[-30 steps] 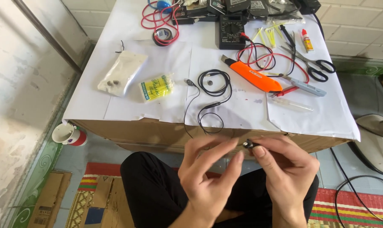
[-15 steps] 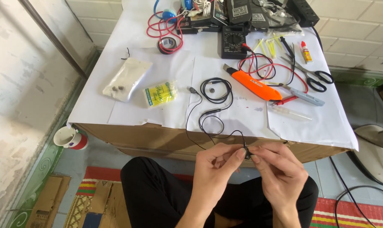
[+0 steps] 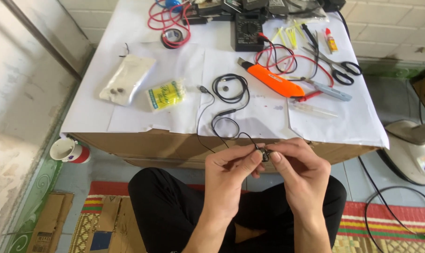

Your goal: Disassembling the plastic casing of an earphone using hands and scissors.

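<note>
Pinching a small black earbud (image 3: 264,154) between thumb and fingertips, both hands meet at lower centre of the frame, just below the near edge of the table (image 3: 128,119). Going left to right: at far left a red-and-white mug (image 3: 70,151) stands on the floor; on the white paper above it lie a pale plastic pouch (image 3: 126,78) and a yellow packet of cotton swabs (image 3: 167,94). Left of the frame's centre, the left hand (image 3: 229,175) is closed on the earbud's left side, thumb and forefinger clamped together. The thin black earphone cable (image 3: 229,88) runs up from the bud onto the table, where it lies in loose coils mid-frame. The right hand (image 3: 302,172) grips the bud from the right, fingers curled in, touching the left hand's fingertips. Further right on the table are an orange utility knife (image 3: 274,80), a black multimeter (image 3: 249,31) with red and black leads at the top, and scissors (image 3: 336,68) at upper right. At far right a white fan base (image 3: 416,150) sits on the floor.

By my reading, the step in hand is close work on the earbud itself, likely prising or pressing its housing; the next move would call for a steady pinch and fine fingertip force, keeping the cable slack
</note>
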